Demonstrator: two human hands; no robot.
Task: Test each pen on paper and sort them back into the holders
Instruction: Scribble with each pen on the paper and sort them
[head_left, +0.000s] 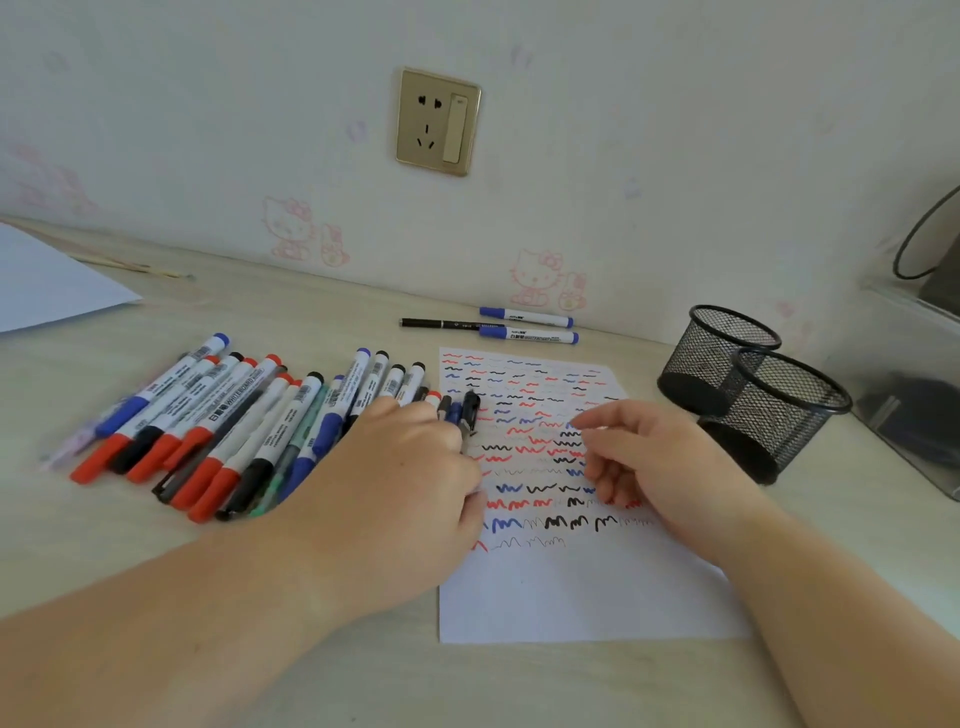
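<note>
Pale wallpaper printed with faint pink cartoon cats backs a light, wood-grained counter (363, 675), and a brass-coloured wall socket (438, 121) sits square on the wall above it. On the counter lies a white sheet of paper (582, 597), its upper part filled with rows of short red, blue and black squiggles. Left of the sheet, a loose row of pens (218, 415) lies side by side: smooth white plastic barrels with red, blue or black caps, plus a few slimmer dark and green ones. The left hand (405, 478) rests on the right end of that row, at the paper's left edge, its fingers curled down over a few dark and blue pens; whether it actually grips one I cannot tell. The right hand (644, 462) hovers over the squiggles, fingers loosely bent, holding nothing. Beyond the top of the sheet, near the wall, two blue-capped markers (527, 326) and a thin black pen (441, 323) lie together. To the right stand two round black wire-mesh holders (748, 384), just beside each other. A plain white sheet (47, 286) lies at far left.
</note>
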